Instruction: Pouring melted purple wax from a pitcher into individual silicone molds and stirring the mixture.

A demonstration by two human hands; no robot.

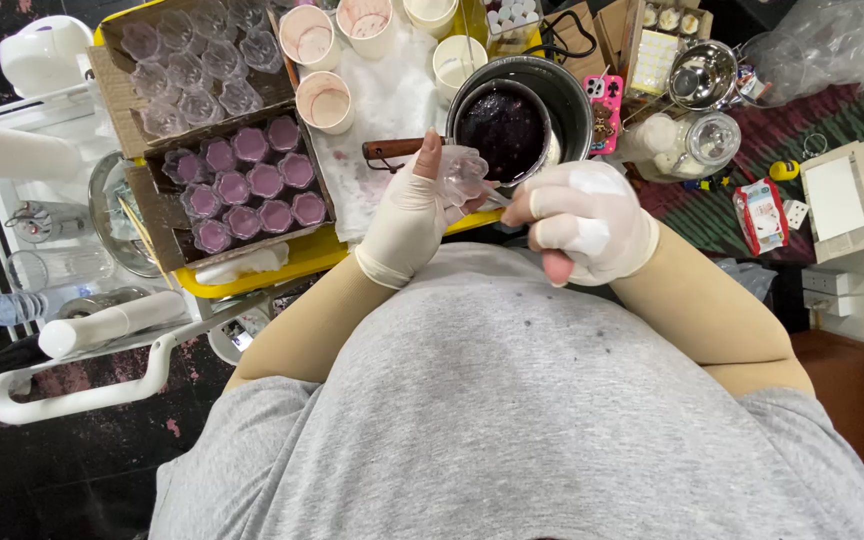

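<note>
My left hand (410, 212), in a pale glove, holds a small clear plastic cup (465, 170) tilted just in front of a dark pot (522, 105) of deep purple mixture. Gloved too, my right hand (582, 220) grips a thin spoon (495, 197) whose tip reaches into the cup. A cardboard tray (157, 205) to the left holds several small cups filled with purple mixture (252, 195). Behind it a second cardboard tray (112, 80) carries several empty clear cups (192, 70).
A yellow tray (282, 265) lies under the cardboard trays and a stained white cloth (387, 110). Pink-stained white paper cups (325, 100) stand on the cloth. A metal bowl (702, 72), a glass jar (692, 142), a phone (607, 112) and boxes crowd the right. A white cart rail (82, 395) runs at left.
</note>
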